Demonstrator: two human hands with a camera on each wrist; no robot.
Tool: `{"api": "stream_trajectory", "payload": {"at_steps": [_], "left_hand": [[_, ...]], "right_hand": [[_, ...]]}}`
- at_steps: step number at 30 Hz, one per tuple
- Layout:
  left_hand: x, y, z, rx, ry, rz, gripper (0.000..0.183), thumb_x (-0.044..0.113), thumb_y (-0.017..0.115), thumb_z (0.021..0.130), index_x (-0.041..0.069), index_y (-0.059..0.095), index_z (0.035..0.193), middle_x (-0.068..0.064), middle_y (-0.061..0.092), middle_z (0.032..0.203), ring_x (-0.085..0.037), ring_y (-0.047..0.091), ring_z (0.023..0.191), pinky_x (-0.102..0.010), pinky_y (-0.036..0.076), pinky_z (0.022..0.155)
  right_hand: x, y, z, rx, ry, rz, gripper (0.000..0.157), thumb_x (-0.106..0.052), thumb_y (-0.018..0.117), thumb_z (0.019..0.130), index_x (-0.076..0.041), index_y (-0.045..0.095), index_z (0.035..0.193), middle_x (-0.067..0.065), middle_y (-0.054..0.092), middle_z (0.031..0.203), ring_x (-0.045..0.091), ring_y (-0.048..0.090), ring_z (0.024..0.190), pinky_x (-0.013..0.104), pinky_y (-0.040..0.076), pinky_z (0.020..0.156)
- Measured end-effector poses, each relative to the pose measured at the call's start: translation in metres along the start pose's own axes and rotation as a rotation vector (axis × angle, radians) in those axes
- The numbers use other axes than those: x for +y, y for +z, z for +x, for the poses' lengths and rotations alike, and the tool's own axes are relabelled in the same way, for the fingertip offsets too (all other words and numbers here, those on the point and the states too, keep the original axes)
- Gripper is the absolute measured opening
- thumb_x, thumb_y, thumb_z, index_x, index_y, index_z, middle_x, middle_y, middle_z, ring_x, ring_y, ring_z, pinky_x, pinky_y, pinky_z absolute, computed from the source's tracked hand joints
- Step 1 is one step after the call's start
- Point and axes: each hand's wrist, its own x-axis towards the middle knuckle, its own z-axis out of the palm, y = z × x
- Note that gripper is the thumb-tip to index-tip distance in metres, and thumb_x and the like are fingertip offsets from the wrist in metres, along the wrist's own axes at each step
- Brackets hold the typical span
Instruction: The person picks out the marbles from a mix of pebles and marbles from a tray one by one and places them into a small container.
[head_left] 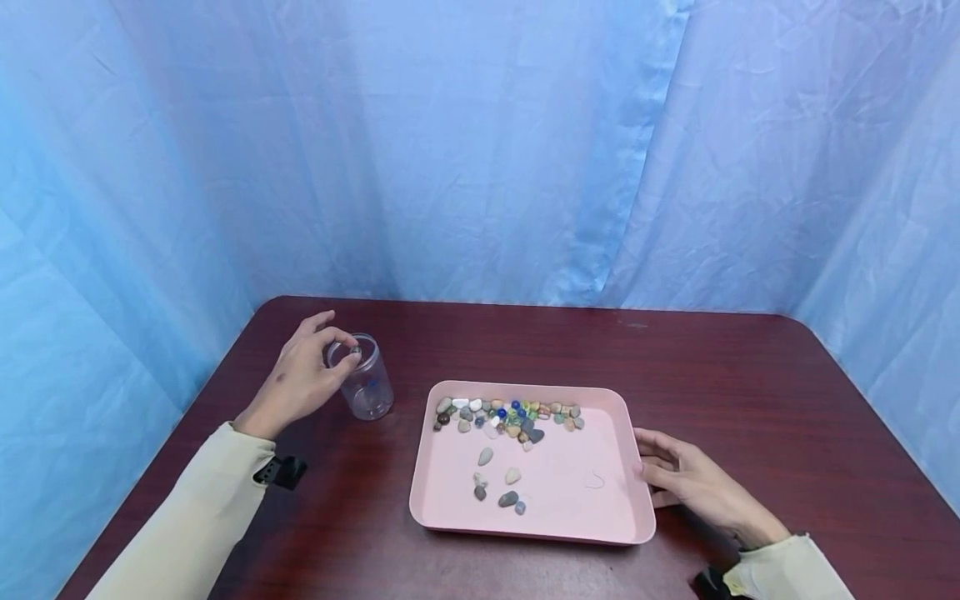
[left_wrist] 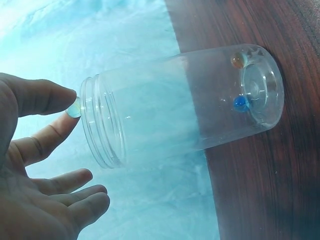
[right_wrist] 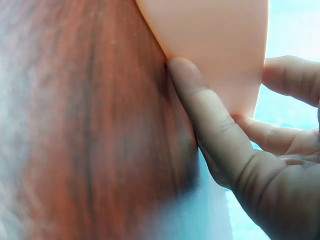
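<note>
My left hand [head_left: 303, 371] pinches a clear, pale-greenish glass marble [left_wrist: 74, 109] between thumb and index finger, right at the mouth of a clear plastic jar [head_left: 370, 396]. The other fingers of that hand are spread apart. Inside the jar, near its bottom, lie an orange marble [left_wrist: 238, 60] and a blue marble [left_wrist: 241, 103]. On the right, my right hand [head_left: 693, 483] rests against the side of a pink tray [head_left: 626, 467], its thumb at the rim and its fingers along the outer wall.
Mixed pebbles [head_left: 465, 414] and glass marbles [head_left: 515, 408] lie along the tray's far side. Several loose pebbles [head_left: 508, 498] are scattered nearer its front. The dark wooden table [head_left: 525, 342] is bordered by blue curtains [head_left: 465, 167].
</note>
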Motion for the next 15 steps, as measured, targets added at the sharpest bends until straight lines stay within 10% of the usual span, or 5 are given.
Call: {"api": "stream_trajectory", "payload": {"at_steps": [15], "left_hand": [[0.0067,0.0042,0.002,-0.013,0.044,-0.005,0.016,0.009,0.071,0.09,0.001,0.07,0.104,-0.027,0.039,0.149,-0.048,0.035,0.137,-0.065,0.03,0.107]], "right_hand": [[-0.0016,0.0005,0.0001,0.019,0.022,-0.015,0.07,-0.008,0.057,0.1,0.02,0.014,0.148,0.042,0.039,0.14,0.024,0.061,0.112,0.044,0.059,0.075]]}}
